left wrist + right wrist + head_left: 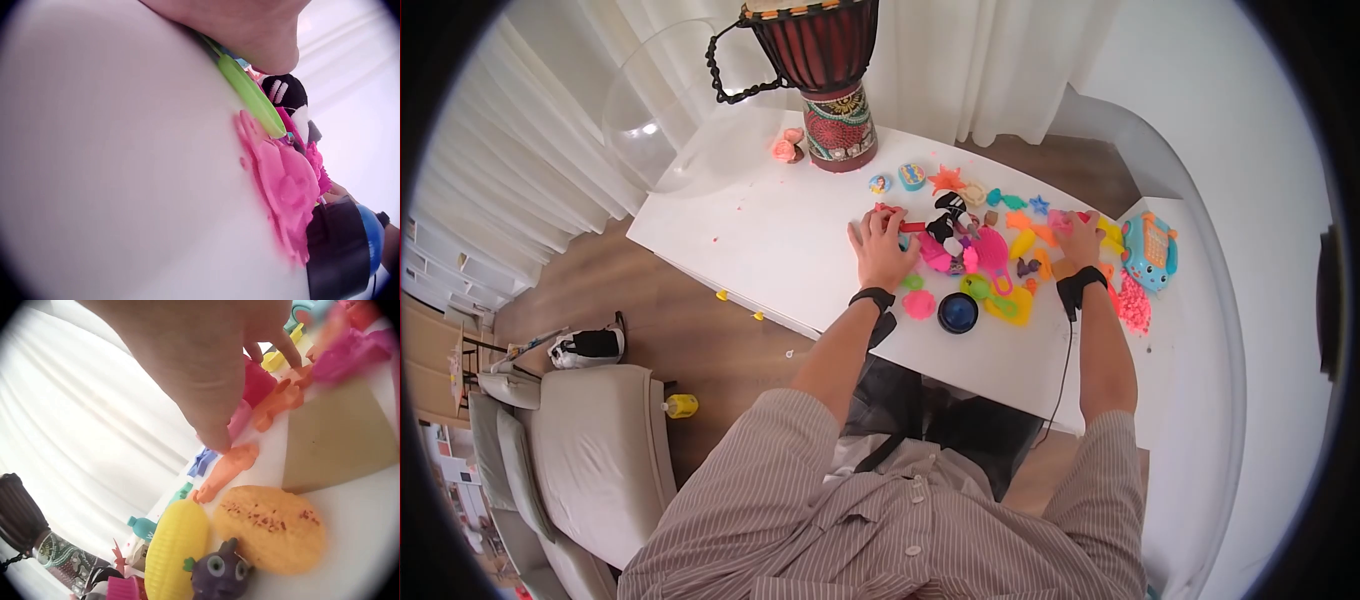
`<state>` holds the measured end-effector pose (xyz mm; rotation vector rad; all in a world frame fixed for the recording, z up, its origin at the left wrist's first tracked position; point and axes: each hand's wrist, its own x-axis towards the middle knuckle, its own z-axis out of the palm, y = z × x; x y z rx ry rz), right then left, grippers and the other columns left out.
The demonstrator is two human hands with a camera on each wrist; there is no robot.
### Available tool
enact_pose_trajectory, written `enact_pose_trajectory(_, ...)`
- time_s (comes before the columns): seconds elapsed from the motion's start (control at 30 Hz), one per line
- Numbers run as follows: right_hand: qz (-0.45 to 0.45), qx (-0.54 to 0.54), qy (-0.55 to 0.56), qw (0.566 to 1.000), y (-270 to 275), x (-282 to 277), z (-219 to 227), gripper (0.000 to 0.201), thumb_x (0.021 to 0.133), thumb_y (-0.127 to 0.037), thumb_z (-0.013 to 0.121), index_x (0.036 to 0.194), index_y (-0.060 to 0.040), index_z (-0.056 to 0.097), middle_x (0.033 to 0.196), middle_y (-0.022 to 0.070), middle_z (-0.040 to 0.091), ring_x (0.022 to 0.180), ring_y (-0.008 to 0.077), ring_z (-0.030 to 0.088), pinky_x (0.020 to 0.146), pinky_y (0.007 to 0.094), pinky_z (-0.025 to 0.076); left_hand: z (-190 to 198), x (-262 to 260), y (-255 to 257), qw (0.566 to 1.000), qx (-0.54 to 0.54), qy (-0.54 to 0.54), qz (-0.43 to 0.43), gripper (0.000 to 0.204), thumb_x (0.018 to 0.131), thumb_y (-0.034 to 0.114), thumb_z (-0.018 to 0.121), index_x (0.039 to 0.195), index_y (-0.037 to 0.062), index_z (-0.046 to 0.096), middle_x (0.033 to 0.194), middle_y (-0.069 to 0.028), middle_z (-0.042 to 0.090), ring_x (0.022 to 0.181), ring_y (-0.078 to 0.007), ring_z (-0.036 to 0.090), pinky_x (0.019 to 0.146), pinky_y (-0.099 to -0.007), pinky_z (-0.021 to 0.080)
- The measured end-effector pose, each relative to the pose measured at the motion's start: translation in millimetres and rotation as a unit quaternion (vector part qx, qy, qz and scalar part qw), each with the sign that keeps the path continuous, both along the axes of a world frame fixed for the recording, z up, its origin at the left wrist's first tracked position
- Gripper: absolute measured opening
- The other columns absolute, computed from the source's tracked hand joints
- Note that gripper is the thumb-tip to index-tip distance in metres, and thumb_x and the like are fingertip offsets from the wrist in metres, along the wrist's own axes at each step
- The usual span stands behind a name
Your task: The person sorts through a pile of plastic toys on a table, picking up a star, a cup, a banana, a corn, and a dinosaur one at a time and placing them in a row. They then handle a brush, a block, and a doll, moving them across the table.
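Observation:
My left hand [886, 258] is at the left edge of the toy pile, its fingers bent round a red toy piece [912, 227] that sticks out past the thumb. In the left wrist view only the heel of that hand shows, above a light green toy [253, 97] and a pink flower-shaped piece [287, 181]. My right hand [1080, 243] reaches down at the pile's right side. Its thumb and fingers curl round a pink-red toy [256, 384], partly hidden by the hand. Orange pieces [228, 469] lie just below the thumb.
A black-and-white plush [947, 222], pink hand mirror [993, 255], yellow corn [178, 550] and dark round jar [958, 313] lie between the hands. A blue toy phone [1149, 250] stands right. Behind are a drum [840, 120] and flowers [786, 147]. A cable [1063, 375] hangs from the right wrist.

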<state>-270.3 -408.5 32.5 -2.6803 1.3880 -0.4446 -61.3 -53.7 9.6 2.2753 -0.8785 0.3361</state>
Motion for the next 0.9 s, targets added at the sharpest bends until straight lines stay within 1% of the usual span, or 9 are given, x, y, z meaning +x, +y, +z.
enact_pose_trajectory(0.07, 0.025, -0.020, -0.002, 1.000, 3, -4, 2, 0.040, 0.087, -0.031, 0.077, 0.126, -0.0277, 0.069, 0.147, 0.0111, 0.042, 0.127, 0.0480, 0.048, 0.097, 0.0582, 0.056, -2, 1, -1, 0.999, -0.015, -0.041, 0.005, 0.048, 0.086, 0.030, 0.073, 0.132, 0.0172, 0.064, 0.131, -0.0066, 0.057, 0.137, -0.0317, 0.046, 0.121, -0.0614, 0.024)
enact_pose_trajectory(0.2, -0.003, -0.032, -0.003, 0.999, 9, -7, 1, 0.032, 0.090, -0.022, 0.073, 0.122, -0.0250, 0.071, 0.145, 0.0122, 0.045, 0.122, 0.0474, 0.053, 0.094, 0.0562, 0.058, -4, 5, -1, 1.000, -0.014, -0.009, -0.020, 0.045, 0.086, 0.027, 0.074, 0.130, 0.0188, 0.064, 0.130, -0.0071, 0.056, 0.139, -0.0325, 0.044, 0.123, -0.0629, 0.023)
enact_pose_trajectory(0.3, 0.037, -0.037, -0.030, 0.998, -4, -12, -8, 0.028, 0.089, -0.018, 0.072, 0.117, -0.0174, 0.073, 0.131, 0.0158, 0.055, 0.111, 0.0437, 0.061, 0.097, 0.0499, 0.053, -4, 6, 0, 0.999, -0.032, -0.002, -0.033, 0.042, 0.085, 0.020, 0.075, 0.125, 0.0178, 0.063, 0.127, -0.0077, 0.058, 0.137, -0.0331, 0.046, 0.123, -0.0603, 0.024)
enact_pose_trajectory(0.37, 0.129, 0.007, -0.055, 0.990, 0, -17, -1, 0.026, 0.090, -0.014, 0.071, 0.116, -0.0121, 0.072, 0.120, 0.0173, 0.059, 0.105, 0.0410, 0.066, 0.094, 0.0467, 0.055, -5, 6, 1, 0.999, -0.037, 0.000, -0.032, 0.041, 0.084, 0.017, 0.075, 0.123, 0.0173, 0.064, 0.126, -0.0077, 0.058, 0.136, -0.0334, 0.046, 0.122, -0.0598, 0.025)
enact_pose_trajectory(0.47, 0.206, 0.000, -0.090, 0.974, 12, -24, 4, 0.020, 0.093, -0.014, 0.068, 0.112, -0.0121, 0.074, 0.114, 0.0177, 0.061, 0.101, 0.0412, 0.067, 0.090, 0.0480, 0.058, -7, 7, 0, 0.998, -0.044, -0.008, -0.036, 0.040, 0.085, 0.016, 0.074, 0.123, 0.0171, 0.064, 0.125, -0.0079, 0.059, 0.135, -0.0336, 0.046, 0.122, -0.0599, 0.026)
enact_pose_trajectory(0.57, 0.276, 0.029, -0.128, 0.952, 18, -28, 12, 0.018, 0.090, -0.008, 0.069, 0.108, -0.0081, 0.072, 0.115, 0.0167, 0.060, 0.099, 0.0402, 0.067, 0.089, 0.0461, 0.057, -12, 10, -1, 0.998, -0.055, -0.018, -0.034, 0.035, 0.086, 0.016, 0.073, 0.120, 0.0162, 0.066, 0.123, -0.0073, 0.060, 0.133, -0.0329, 0.049, 0.121, -0.0598, 0.026)
enact_pose_trajectory(0.7, 0.268, 0.036, -0.172, 0.947, 36, -22, 35, 0.017, 0.087, -0.002, 0.069, 0.104, -0.0045, 0.069, 0.113, 0.0157, 0.060, 0.100, 0.0390, 0.066, 0.087, 0.0441, 0.057, -12, 11, -3, 0.997, -0.065, -0.016, -0.033, 0.032, 0.089, 0.017, 0.070, 0.120, 0.0175, 0.067, 0.123, -0.0053, 0.062, 0.134, -0.0312, 0.050, 0.122, -0.0609, 0.025)
enact_pose_trajectory(0.77, 0.305, 0.076, -0.228, 0.921, 45, -13, 47, 0.022, 0.087, -0.002, 0.072, 0.109, -0.0028, 0.069, 0.118, 0.0146, 0.059, 0.097, 0.0336, 0.070, 0.086, 0.0371, 0.058, -7, 7, -3, 0.999, -0.025, -0.012, -0.020, 0.033, 0.092, 0.022, 0.069, 0.125, 0.0201, 0.069, 0.126, -0.0026, 0.064, 0.137, -0.0284, 0.050, 0.124, -0.0625, 0.023)
enact_pose_trajectory(0.9, 0.368, 0.066, -0.211, 0.903, 73, 24, 61, 0.025, 0.085, -0.002, 0.073, 0.110, -0.0023, 0.069, 0.121, 0.0143, 0.060, 0.104, 0.0340, 0.069, 0.089, 0.0394, 0.058, 0, 3, 0, 0.999, -0.021, 0.001, -0.039, 0.036, 0.095, 0.030, 0.068, 0.130, 0.0232, 0.069, 0.130, -0.0015, 0.065, 0.141, -0.0258, 0.049, 0.125, -0.0640, 0.021)
